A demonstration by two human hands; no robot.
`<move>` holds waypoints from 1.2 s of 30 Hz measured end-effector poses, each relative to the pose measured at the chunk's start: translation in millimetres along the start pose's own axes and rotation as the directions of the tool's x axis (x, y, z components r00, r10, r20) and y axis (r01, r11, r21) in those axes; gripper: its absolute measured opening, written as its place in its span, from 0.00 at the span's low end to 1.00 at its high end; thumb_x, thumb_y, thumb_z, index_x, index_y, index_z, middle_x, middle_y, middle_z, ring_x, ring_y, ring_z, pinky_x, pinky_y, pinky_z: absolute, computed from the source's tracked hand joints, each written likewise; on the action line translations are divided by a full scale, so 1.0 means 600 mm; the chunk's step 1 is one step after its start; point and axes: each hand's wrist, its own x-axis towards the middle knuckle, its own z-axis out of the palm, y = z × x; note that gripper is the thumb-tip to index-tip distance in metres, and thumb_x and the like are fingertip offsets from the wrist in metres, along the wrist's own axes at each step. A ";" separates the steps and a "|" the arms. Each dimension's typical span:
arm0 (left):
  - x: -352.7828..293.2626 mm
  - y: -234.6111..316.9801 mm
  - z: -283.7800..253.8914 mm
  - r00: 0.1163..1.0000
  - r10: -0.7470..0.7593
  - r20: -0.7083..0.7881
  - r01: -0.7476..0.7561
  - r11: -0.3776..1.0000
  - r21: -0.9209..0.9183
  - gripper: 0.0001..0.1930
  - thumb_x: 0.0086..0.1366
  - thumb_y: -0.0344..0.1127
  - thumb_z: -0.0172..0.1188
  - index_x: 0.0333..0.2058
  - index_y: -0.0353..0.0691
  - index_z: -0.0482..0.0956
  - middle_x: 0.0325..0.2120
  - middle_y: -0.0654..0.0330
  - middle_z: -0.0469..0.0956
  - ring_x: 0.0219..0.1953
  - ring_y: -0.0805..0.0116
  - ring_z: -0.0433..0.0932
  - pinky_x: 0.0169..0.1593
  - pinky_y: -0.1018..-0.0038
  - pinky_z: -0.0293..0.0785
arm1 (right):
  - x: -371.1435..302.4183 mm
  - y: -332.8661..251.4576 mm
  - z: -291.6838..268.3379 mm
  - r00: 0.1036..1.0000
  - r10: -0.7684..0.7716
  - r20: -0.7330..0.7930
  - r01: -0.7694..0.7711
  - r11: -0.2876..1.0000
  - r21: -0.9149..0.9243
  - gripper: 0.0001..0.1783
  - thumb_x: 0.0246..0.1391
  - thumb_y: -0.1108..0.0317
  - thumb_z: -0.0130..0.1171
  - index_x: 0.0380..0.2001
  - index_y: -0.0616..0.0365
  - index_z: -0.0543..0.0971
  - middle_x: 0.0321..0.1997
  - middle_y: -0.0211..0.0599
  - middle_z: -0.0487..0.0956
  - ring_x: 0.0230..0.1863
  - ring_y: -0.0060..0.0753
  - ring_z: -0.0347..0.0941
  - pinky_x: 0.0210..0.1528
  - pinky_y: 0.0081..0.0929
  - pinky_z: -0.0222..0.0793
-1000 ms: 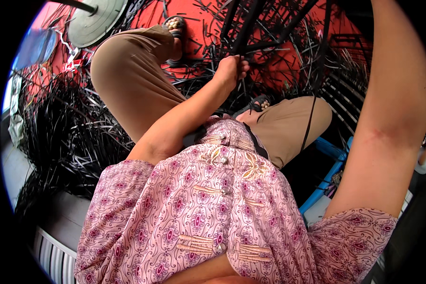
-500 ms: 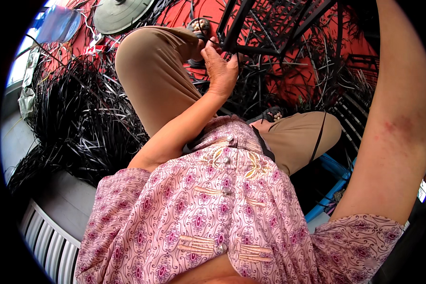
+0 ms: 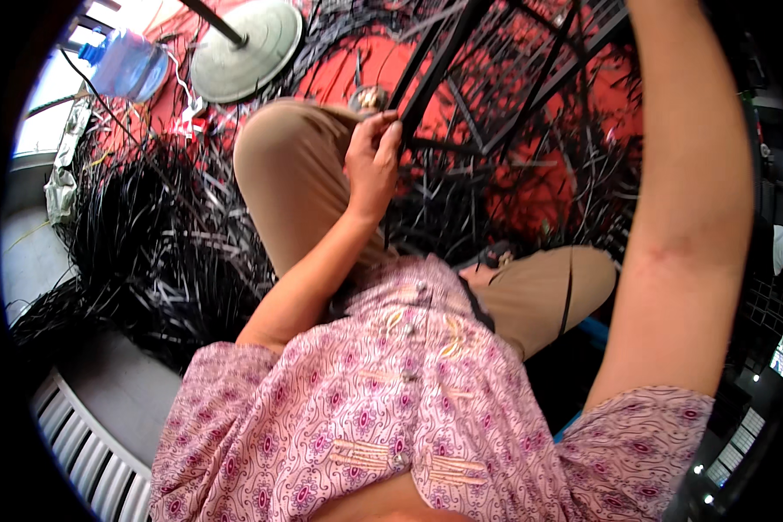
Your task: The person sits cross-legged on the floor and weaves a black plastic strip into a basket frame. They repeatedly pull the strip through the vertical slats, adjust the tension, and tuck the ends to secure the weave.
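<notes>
My left hand [image 3: 372,165] is raised beside my bent left knee, its thumb and fingers pinched together. A thin black strip [image 3: 418,71] seems to run into the fingertips, though the pinch itself is small and blurred. Right next to those fingers stands a black open frame [image 3: 444,63] of straight bars, tilted, with crossing struts inside it. My right arm [image 3: 692,191] stretches up along the right side and passes out at the upper edge. The right hand is out of the picture.
Loose black strips [image 3: 139,217] lie in a heap at my left and scatter over the red floor [image 3: 352,70]. A round grey base with a pole [image 3: 244,74], a blue-tinted water jug [image 3: 130,65] and a white slatted seat [image 3: 87,448] are on the left side.
My left hand has turned, and its spread thumb has closed against the fingers. The whole view has shifted, with the frame, floor and round base lower in it.
</notes>
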 end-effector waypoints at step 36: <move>0.121 0.219 0.110 0.783 0.493 0.378 -0.617 0.545 0.567 0.20 0.60 0.39 0.63 0.49 0.38 0.74 0.38 0.52 0.74 0.42 0.52 0.76 0.43 0.61 0.72 | -0.024 0.008 -0.048 0.980 -0.088 0.179 0.060 0.986 0.154 0.20 0.47 0.65 0.70 0.11 0.60 0.71 0.14 0.30 0.70 0.12 0.20 0.59 0.15 0.26 0.55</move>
